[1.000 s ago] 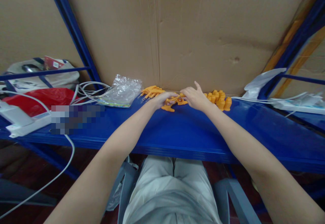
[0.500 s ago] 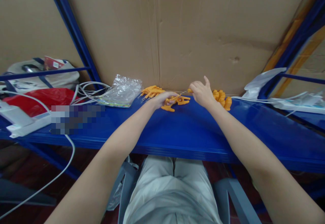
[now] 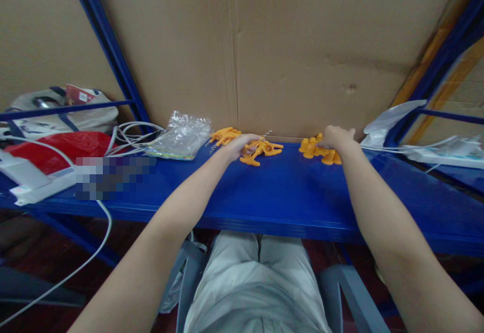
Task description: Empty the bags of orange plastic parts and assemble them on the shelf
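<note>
My left hand [image 3: 242,146] is closed around several orange plastic parts [image 3: 266,147] with curved, claw-like ends, just above the blue tabletop. A thin metal chain [image 3: 268,133] sticks up behind them. Over to the right, my right hand [image 3: 337,136] is at a group of short orange plastic pieces [image 3: 310,147] shaped like little stubs. Its fingers point down and are closed at one piece [image 3: 320,138]; the hand itself hides part of the group. More orange claw-like parts [image 3: 226,135] with chains lie behind my left hand.
A clear plastic packet [image 3: 183,136] lies left of the orange parts. Farther left are white cables [image 3: 132,136], a white power strip [image 3: 45,182], a red bag [image 3: 64,146] and a blurred-out item. Cardboard [image 3: 295,51] stands behind the blue table [image 3: 260,197]; white plastic [image 3: 389,121] sits at right.
My right hand has moved right, from the chain beside the left hand's parts to the stub-like pieces. The chain, stretched before, now hangs loose. My left hand has stayed in place.
</note>
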Available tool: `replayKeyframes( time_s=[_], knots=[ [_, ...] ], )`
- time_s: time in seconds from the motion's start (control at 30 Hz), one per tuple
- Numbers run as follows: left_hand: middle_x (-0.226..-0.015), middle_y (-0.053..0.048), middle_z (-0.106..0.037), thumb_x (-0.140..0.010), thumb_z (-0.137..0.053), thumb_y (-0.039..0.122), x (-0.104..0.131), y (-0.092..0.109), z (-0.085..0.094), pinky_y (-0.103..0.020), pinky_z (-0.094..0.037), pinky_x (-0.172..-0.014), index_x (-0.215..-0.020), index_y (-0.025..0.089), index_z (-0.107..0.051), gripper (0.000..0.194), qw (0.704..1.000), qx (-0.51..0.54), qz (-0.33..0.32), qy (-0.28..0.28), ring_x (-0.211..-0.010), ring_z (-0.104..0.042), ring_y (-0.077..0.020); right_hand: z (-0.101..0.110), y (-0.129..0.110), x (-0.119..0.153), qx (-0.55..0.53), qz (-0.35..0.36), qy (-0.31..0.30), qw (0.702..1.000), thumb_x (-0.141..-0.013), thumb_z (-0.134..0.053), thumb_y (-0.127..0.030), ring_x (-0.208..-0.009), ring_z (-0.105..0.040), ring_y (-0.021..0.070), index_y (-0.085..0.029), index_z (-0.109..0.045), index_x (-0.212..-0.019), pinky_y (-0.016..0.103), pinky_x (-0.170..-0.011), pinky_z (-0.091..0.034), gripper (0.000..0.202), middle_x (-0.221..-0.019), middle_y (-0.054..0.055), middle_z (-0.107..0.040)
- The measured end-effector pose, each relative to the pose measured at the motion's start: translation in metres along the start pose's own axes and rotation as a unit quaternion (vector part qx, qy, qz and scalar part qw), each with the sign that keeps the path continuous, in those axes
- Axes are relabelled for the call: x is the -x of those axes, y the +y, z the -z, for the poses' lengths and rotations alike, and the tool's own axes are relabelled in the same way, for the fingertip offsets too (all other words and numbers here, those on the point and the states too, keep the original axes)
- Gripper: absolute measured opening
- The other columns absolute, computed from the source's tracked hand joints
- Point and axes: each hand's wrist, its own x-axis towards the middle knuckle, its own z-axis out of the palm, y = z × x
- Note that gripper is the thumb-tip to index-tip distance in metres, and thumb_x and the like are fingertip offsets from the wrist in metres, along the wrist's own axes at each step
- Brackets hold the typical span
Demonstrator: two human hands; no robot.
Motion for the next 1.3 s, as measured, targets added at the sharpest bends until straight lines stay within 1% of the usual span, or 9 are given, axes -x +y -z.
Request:
replayKeyframes(
  time_s=[0.1, 0.23, 0.37, 0.5, 0.63, 0.73, 0.87, 1.07, 1.3],
  knots=[
    [-0.055, 0.004, -0.041, -0.086, -0.064, 0.023, -0.002, -0.001, 0.001, -0.017, -0.029, -0.042, -0.089, 0.016, -0.063, 0.008, 1.000, -0.003, -0.005, 0.016, -0.046, -0.038, -0.0077, 0.002, -0.003, 0.006, 0.018, -0.014, -0.053, 0.998, -0.080, -0.070, -0.028, -0.109, -0.068, 0.0337, -0.016, -0.071, -0.112, 0.054, -0.097, -0.042, 0.034, -0.112, 0.018, -0.073],
    [-0.053, 0.004, -0.039, -0.088, -0.061, 0.024, 0.000, -0.001, -0.001, -0.017, -0.029, -0.042, -0.086, 0.016, -0.063, 0.009, 1.000, -0.009, -0.004, 0.016, -0.045, -0.036, -0.0078, 0.000, -0.005, 0.009, 0.023, 0.004, -0.065, 0.998, -0.083, -0.069, -0.029, -0.114, -0.066, 0.0345, -0.017, -0.072, -0.111, 0.053, -0.097, -0.042, 0.031, -0.115, 0.018, -0.073],
    [-0.052, 0.004, -0.038, -0.089, -0.058, 0.023, 0.002, 0.001, -0.004, -0.018, -0.027, -0.041, -0.082, 0.017, -0.061, 0.010, 1.000, -0.006, -0.004, 0.025, -0.044, -0.034, -0.0079, -0.003, -0.004, 0.008, 0.027, -0.003, -0.083, 0.996, -0.083, -0.070, -0.030, -0.114, -0.066, 0.0338, -0.017, -0.072, -0.112, 0.052, -0.096, -0.041, 0.032, -0.117, 0.017, -0.073],
    [-0.053, 0.005, -0.037, -0.089, -0.058, 0.024, 0.002, 0.000, -0.003, -0.018, -0.027, -0.041, -0.084, 0.017, -0.062, 0.009, 1.000, -0.016, -0.005, 0.025, -0.045, -0.034, -0.0082, -0.007, -0.004, 0.006, 0.031, -0.002, -0.079, 0.996, -0.085, -0.067, -0.031, -0.114, -0.065, 0.0321, -0.018, -0.072, -0.114, 0.050, -0.096, -0.039, 0.032, -0.118, 0.016, -0.073],
    [-0.055, 0.004, -0.039, -0.087, -0.063, 0.026, -0.001, -0.002, 0.000, -0.018, -0.029, -0.043, -0.085, 0.017, -0.063, 0.010, 1.000, -0.023, -0.013, 0.016, -0.047, -0.036, -0.0085, -0.011, -0.002, 0.005, 0.035, 0.008, -0.070, 0.997, -0.085, -0.067, -0.034, -0.115, -0.065, 0.0327, -0.017, -0.071, -0.117, 0.049, -0.096, -0.039, 0.036, -0.119, 0.017, -0.072],
    [-0.055, 0.004, -0.039, -0.086, -0.063, 0.027, -0.001, -0.002, 0.000, -0.019, -0.031, -0.043, -0.085, 0.017, -0.063, 0.010, 0.999, -0.029, -0.016, 0.014, -0.047, -0.037, -0.0087, -0.016, 0.001, 0.002, 0.040, 0.025, -0.053, 0.998, -0.085, -0.066, -0.038, -0.112, -0.065, 0.0328, -0.017, -0.071, -0.114, 0.049, -0.093, -0.040, 0.035, -0.116, 0.017, -0.073],
    [-0.054, 0.005, -0.037, -0.087, -0.062, 0.027, 0.000, -0.001, -0.001, -0.017, -0.031, -0.042, -0.083, 0.018, -0.061, 0.010, 0.999, -0.028, -0.015, 0.019, -0.046, -0.037, -0.0083, -0.020, 0.005, -0.002, 0.039, 0.032, -0.047, 0.998, -0.086, -0.065, -0.042, -0.109, -0.066, 0.0318, -0.019, -0.071, -0.108, 0.050, -0.093, -0.040, 0.033, -0.114, 0.015, -0.073],
    [-0.053, 0.005, -0.037, -0.087, -0.063, 0.029, 0.000, -0.001, -0.003, -0.016, -0.029, -0.041, -0.082, 0.017, -0.061, 0.013, 0.999, -0.031, -0.017, 0.014, -0.044, -0.036, -0.0073, -0.017, 0.003, 0.000, 0.038, 0.011, -0.048, 0.998, -0.084, -0.068, -0.037, -0.107, -0.068, 0.0330, -0.019, -0.072, -0.107, 0.054, -0.095, -0.039, 0.030, -0.108, 0.015, -0.074],
    [-0.049, 0.005, -0.040, -0.086, -0.066, 0.031, 0.001, -0.001, -0.004, -0.018, -0.025, -0.042, -0.083, 0.015, -0.066, 0.015, 0.998, -0.053, -0.022, -0.001, -0.043, -0.036, -0.0074, -0.011, -0.001, 0.004, 0.036, 0.000, -0.085, 0.996, -0.084, -0.068, -0.032, -0.111, -0.067, 0.0326, -0.020, -0.071, -0.108, 0.054, -0.098, -0.040, 0.027, -0.117, 0.015, -0.073]
  ],
)
